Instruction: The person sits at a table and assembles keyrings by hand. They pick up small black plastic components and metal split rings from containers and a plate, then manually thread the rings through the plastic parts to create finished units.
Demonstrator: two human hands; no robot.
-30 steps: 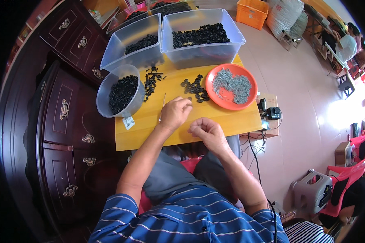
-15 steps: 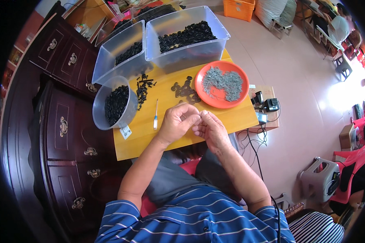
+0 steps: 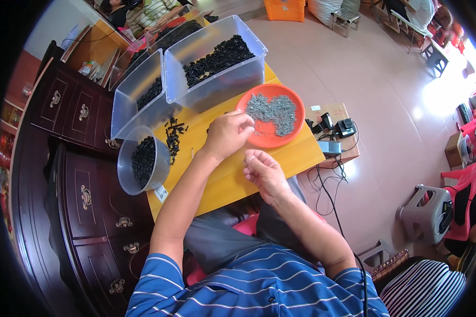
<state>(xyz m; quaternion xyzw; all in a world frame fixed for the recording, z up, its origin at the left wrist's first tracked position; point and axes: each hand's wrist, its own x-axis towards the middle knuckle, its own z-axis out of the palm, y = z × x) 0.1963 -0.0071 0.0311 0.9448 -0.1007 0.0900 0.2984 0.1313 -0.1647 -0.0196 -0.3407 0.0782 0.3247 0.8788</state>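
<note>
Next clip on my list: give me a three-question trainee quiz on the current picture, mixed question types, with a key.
1. True or false: the person's two hands are clasped together.
2. Where do the grey slivers lie? a) rectangular bin b) orange-red plate c) cardboard box
3. Fill in: the small pieces in the round tub are ____ in colour.

Key: 1. False; left hand and right hand are apart. 2. b. 3. Black.

Bench (image 3: 222, 182): free passage, near strip between left forearm (image 3: 188, 195) and right hand (image 3: 267, 174). Obstacles: two clear bins (image 3: 227, 87), far side; round tub (image 3: 162, 165), left edge; small black parts (image 3: 173, 138) beside tub; orange-red plate (image 3: 269, 141), right.
</note>
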